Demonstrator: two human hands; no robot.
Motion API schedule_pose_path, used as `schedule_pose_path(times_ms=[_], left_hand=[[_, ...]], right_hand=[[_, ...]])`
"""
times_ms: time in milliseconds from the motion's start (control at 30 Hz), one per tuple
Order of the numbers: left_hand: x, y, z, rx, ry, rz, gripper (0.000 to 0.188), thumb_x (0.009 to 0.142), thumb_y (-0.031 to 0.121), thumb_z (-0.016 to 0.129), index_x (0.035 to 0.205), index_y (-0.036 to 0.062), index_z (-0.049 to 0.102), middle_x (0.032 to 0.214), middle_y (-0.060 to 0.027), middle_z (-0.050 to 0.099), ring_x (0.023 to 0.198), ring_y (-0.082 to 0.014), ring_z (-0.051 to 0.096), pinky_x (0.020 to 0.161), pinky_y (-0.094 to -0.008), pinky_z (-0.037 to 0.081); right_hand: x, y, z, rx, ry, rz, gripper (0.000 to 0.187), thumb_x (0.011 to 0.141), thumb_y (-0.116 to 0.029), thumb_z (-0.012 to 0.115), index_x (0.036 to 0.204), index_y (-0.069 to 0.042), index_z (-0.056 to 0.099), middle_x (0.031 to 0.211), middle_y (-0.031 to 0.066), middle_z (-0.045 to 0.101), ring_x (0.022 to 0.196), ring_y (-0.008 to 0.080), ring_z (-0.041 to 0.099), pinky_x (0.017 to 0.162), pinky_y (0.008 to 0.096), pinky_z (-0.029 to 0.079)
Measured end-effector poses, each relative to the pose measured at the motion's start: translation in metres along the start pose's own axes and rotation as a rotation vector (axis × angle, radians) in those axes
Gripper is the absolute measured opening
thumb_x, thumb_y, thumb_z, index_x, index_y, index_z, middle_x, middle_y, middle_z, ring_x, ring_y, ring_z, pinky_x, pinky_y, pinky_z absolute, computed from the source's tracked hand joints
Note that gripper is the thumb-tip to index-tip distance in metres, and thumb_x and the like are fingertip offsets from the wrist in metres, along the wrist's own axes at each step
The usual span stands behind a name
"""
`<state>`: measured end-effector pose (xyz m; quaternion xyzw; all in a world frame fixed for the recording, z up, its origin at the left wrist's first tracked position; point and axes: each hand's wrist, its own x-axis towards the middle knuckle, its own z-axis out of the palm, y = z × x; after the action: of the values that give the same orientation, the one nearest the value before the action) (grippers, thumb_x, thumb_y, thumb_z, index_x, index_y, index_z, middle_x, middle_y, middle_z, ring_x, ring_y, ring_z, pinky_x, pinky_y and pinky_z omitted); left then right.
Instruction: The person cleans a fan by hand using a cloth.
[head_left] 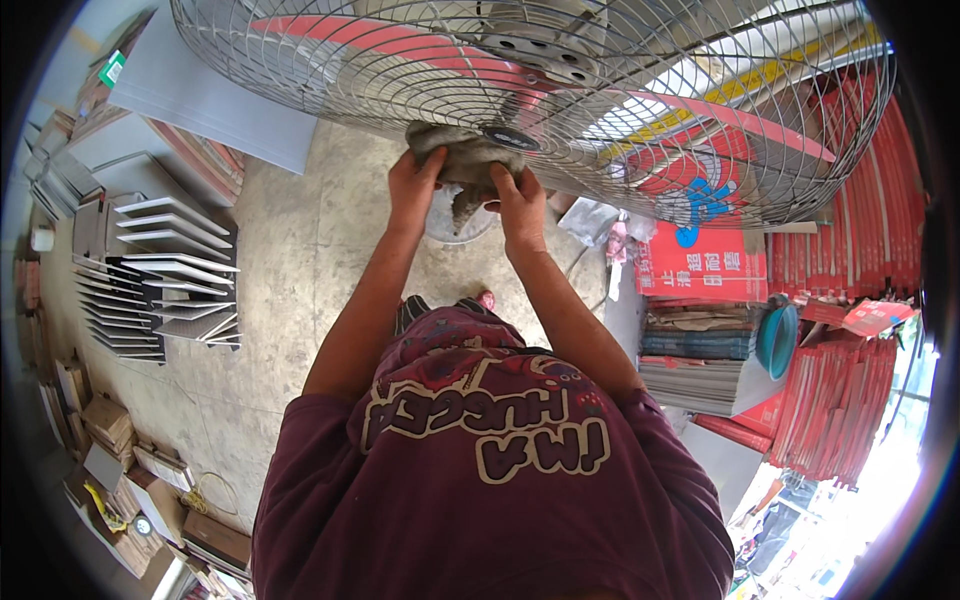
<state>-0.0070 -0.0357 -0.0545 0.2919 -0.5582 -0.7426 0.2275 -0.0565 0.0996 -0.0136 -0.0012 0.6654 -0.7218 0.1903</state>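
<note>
A large fan with a wire guard and red blades spans the top of the view. Both my arms reach up to its lower front edge. A crumpled grey-brown cloth is bunched against the guard, just beneath the dark hub cap. My left hand grips the cloth's left side, thumb pressed on it. On the other side, my right hand pinches it between thumb and fingers. One end of the cloth hangs down between the hands, above a pale round container that it partly hides.
Racks of tile sample boards stand on the concrete floor at left. Stacks of red cartons fill the right side, with a teal basin beside them. A large grey panel leans at upper left.
</note>
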Motion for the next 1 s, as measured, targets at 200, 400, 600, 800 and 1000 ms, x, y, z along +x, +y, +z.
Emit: schedule_pose_path(times_ms=[200, 400, 600, 800, 1000], left_hand=[[-0.015, 0.061, -0.014, -0.087, 0.033, 0.139, 0.029, 0.089, 0.027, 0.062, 0.106, 0.0031, 0.062, 0.093, -0.0035, 0.064, 0.080, -0.0097, 0.060, 0.067, -0.0241, 0.050], [-0.039, 0.095, 0.020, -0.309, -0.030, 0.313, 0.022, 0.088, 0.016, 0.064, 0.105, 0.0030, 0.062, 0.101, -0.0022, 0.064, 0.089, -0.0081, 0.058, 0.079, -0.0234, 0.045], [-0.067, 0.097, 0.073, -0.348, -0.179, 0.367, 0.020, 0.089, 0.012, 0.062, 0.107, 0.0042, 0.060, 0.104, -0.0004, 0.063, 0.094, -0.0056, 0.054, 0.083, -0.0217, 0.042], [-0.077, 0.087, 0.103, -0.330, -0.255, 0.376, 0.018, 0.087, 0.014, 0.066, 0.099, 0.0031, 0.058, 0.086, 0.0049, 0.059, 0.073, -0.0008, 0.046, 0.062, -0.0173, 0.040], [-0.073, 0.076, 0.110, -0.306, -0.293, 0.381, 0.019, 0.086, 0.016, 0.067, 0.097, 0.0021, 0.059, 0.078, 0.0028, 0.062, 0.066, -0.0016, 0.052, 0.056, -0.0186, 0.043]], right_hand=[[-0.014, -0.042, 0.026, 0.028, -0.145, -0.136, 0.026, 0.085, -0.023, 0.066, 0.088, 0.000, 0.053, 0.075, 0.0024, 0.058, 0.059, 0.0073, 0.055, 0.052, 0.0228, 0.049], [-0.035, -0.085, 0.007, 0.050, -0.160, -0.335, 0.020, 0.086, -0.016, 0.066, 0.094, -0.001, 0.055, 0.083, -0.0004, 0.059, 0.070, 0.0049, 0.052, 0.057, 0.0209, 0.045], [-0.048, -0.098, -0.040, 0.156, 0.045, -0.520, 0.014, 0.088, -0.012, 0.061, 0.100, -0.003, 0.060, 0.087, -0.0013, 0.061, 0.073, 0.0045, 0.053, 0.066, 0.0205, 0.043], [-0.045, -0.095, -0.073, 0.091, 0.137, -0.554, 0.013, 0.090, -0.013, 0.059, 0.100, -0.005, 0.055, 0.090, -0.0014, 0.059, 0.080, 0.0053, 0.049, 0.071, 0.0207, 0.041], [-0.038, -0.089, -0.073, 0.123, 0.236, -0.557, 0.017, 0.091, -0.017, 0.058, 0.102, -0.004, 0.055, 0.091, -0.0019, 0.058, 0.080, 0.0058, 0.048, 0.072, 0.0221, 0.041]])
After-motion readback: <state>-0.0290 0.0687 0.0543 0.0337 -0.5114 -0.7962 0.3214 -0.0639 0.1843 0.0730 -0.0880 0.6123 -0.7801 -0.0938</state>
